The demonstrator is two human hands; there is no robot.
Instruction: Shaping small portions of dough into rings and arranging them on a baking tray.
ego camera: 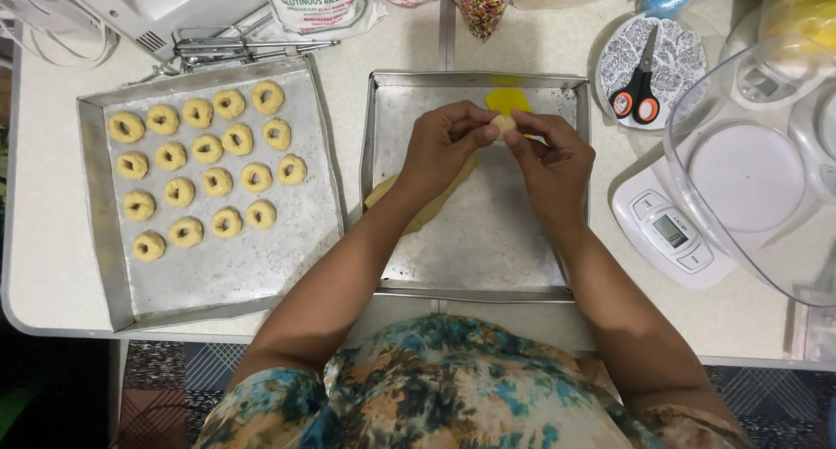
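Above dull metal tray [488, 240], both hands' grip, left hand [444, 148], right hand [549, 157], pinching soft round dough ball [503, 123].

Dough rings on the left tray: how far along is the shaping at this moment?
Done: the left tray holds eighteen shaped dough rings, filling about its upper half. In hand: the left hand and right hand pinch one small dough piece over the middle tray. Left: a slab of unshaped dough lies on that tray, partly hidden under the left forearm.
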